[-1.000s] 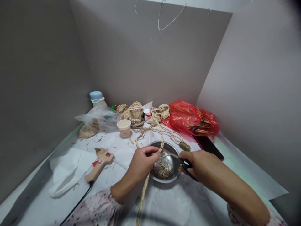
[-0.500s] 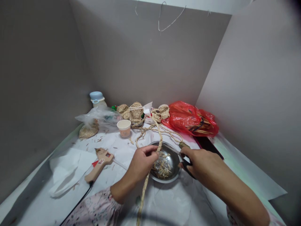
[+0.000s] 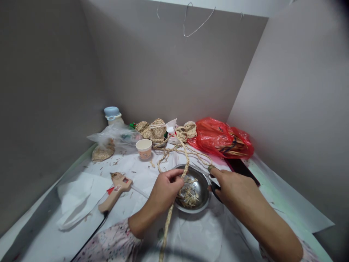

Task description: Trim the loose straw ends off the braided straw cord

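Note:
A pale braided cord [image 3: 168, 218] runs from the back of the table toward me, pinched in my left hand [image 3: 166, 189] over the left side of a steel bowl [image 3: 205, 204]. Straw-like scraps [image 3: 188, 194] lie in the bowl. At the bowl's right rim, my right hand [image 3: 231, 185] is closed on black-handled scissors [image 3: 215, 191]; their blades reach left over the bowl toward the cord. Something greenish covers a fingertip of my right hand.
A glue gun [image 3: 116, 193] and white sheet lie left. Behind stand a paper cup [image 3: 144, 148], a bottle [image 3: 113, 115] and woven pieces [image 3: 158, 130]. A red bag [image 3: 218, 136] and dark flat object [image 3: 242, 170] are at right. Grey walls enclose the table.
My right hand has shifted slightly, and its index finger now reaches further forward along the scissors. My left hand and the cord have barely moved.

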`<state>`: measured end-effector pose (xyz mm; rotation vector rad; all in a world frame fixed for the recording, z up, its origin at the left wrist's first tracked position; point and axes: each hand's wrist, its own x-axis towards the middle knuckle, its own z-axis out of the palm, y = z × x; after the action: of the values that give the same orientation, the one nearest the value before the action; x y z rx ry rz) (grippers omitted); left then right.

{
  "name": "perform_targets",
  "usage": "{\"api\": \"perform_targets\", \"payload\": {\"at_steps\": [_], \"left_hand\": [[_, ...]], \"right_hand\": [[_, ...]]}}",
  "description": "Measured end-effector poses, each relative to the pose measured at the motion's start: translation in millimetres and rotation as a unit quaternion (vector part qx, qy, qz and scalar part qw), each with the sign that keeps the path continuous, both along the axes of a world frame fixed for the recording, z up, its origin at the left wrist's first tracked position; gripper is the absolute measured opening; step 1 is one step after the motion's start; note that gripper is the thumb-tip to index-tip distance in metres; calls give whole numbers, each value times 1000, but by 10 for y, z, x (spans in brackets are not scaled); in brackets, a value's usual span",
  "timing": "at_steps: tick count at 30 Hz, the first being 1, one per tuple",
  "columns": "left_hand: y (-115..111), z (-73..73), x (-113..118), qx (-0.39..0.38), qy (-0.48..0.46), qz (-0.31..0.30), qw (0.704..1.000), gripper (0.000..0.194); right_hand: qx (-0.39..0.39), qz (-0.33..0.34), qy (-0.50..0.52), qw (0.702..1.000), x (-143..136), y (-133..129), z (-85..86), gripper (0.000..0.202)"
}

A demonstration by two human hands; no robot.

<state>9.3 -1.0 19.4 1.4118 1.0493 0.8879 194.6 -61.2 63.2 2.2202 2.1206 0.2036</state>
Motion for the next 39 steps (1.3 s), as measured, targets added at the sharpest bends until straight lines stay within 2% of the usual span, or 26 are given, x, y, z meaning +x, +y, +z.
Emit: {"api": "perform_targets", "payload": {"at_steps": [9, 16, 21, 25, 28, 39], "left_hand": [[-12, -4, 1, 5, -3, -23, 1000, 36], [-11, -2, -3, 16, 2, -20, 1000, 31], [-35, 20, -4, -2, -61, -20, 998, 26], [-44, 29, 3, -49, -125, -43, 990, 31], [-34, 25, 16, -79, -145, -29, 986, 31], [35, -21, -18, -61, -33, 45, 997, 21]], "right_hand": [[24, 2, -4, 1000, -42, 18, -8, 14], [1, -4, -2, 1000, -59, 12, 34, 11], [-18, 6, 16, 1000, -69, 11, 41, 13], [-28, 16, 32, 999, -81, 22, 18, 15], [-45, 32, 50, 997, -95, 18, 12, 18], [-56, 52, 138, 987, -39, 8, -31, 9]]}}
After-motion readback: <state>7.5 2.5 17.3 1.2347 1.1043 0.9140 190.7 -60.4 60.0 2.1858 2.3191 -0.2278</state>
